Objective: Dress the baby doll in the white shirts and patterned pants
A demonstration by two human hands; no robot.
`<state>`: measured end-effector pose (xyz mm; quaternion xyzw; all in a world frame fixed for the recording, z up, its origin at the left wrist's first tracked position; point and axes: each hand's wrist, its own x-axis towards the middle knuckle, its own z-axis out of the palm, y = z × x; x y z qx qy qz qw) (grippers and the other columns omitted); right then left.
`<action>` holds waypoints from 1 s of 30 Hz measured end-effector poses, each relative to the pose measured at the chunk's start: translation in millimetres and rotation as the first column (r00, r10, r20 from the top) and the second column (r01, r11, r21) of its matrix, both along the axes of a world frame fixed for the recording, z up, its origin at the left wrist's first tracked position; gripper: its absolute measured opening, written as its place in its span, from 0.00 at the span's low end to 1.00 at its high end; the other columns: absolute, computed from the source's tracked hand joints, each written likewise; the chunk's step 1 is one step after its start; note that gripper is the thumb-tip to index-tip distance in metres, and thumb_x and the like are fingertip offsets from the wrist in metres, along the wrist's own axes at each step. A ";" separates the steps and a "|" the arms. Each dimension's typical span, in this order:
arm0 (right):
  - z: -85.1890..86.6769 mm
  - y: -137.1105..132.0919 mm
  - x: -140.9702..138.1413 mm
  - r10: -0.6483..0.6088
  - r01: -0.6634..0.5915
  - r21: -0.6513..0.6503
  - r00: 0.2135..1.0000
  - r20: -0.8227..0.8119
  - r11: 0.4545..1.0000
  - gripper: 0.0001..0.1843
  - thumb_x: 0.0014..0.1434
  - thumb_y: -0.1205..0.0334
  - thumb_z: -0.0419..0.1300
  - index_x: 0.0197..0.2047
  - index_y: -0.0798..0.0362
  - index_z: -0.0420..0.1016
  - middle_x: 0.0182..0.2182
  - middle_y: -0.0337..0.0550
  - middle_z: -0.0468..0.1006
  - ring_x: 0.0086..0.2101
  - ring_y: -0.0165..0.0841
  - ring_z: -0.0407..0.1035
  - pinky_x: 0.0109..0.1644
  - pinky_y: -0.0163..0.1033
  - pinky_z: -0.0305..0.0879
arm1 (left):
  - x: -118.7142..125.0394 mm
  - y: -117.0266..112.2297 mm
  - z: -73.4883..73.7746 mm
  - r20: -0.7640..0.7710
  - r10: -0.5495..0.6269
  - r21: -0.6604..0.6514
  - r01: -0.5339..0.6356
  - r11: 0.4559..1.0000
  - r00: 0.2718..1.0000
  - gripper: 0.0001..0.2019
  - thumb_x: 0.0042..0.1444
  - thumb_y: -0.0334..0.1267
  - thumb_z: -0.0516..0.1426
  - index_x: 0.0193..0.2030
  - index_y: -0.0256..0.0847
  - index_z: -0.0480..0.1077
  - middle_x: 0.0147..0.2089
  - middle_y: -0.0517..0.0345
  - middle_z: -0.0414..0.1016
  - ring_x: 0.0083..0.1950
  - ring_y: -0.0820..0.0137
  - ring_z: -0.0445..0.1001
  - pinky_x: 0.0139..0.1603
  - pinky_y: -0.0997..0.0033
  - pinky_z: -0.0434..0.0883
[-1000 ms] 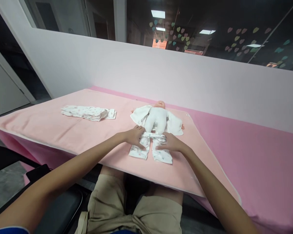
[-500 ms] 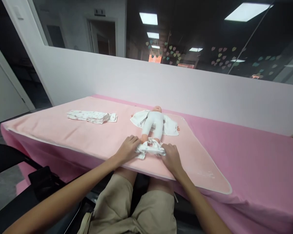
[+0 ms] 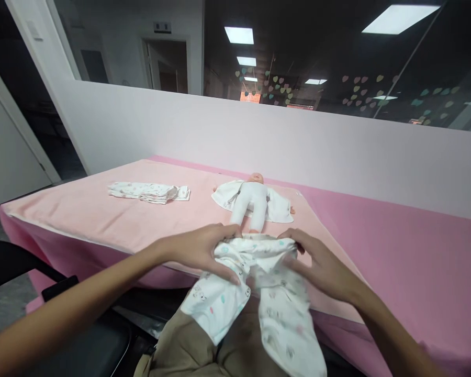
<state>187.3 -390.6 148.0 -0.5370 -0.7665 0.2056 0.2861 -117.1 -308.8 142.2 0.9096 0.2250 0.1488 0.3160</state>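
Observation:
White baby pants (image 3: 220, 301) with small coloured prints hang from both my hands over the table's front edge, the two legs dangling above my lap. My left hand (image 3: 204, 248) grips the waistband at its left side, thumb in front. At the other side, my right hand (image 3: 317, 262) is closed on the waistband, slightly blurred. Just beyond the waistband lies a baby doll (image 3: 249, 201) on its back, feet towards me and partly behind the pants. The doll has a white cloth body, and an opened white top (image 3: 280, 207) is spread around its arms.
A folded stack of printed white cloth (image 3: 149, 192) rests on the left of the pink blanket (image 3: 82, 204). Pink cloth (image 3: 416, 262) covers the table to the right. A white wall with a window stands behind; a black chair (image 3: 90, 340) is at lower left.
The pants were bunched at the doll's feet; now they are drawn towards me and hang unfolded, legs down. Both hands have moved nearer and farther apart.

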 end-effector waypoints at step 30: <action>148.9 47.5 1.0 -0.303 0.065 0.633 0.912 0.276 0.772 0.23 0.67 0.38 0.59 0.34 0.49 0.78 0.28 0.42 0.78 0.31 0.38 0.70 0.36 0.43 0.63 | 8.5 73.9 175.7 -0.012 0.342 0.706 -0.234 0.669 0.939 0.26 0.65 0.61 0.55 0.48 0.37 0.76 0.37 0.51 0.72 0.43 0.59 0.74 0.47 0.57 0.67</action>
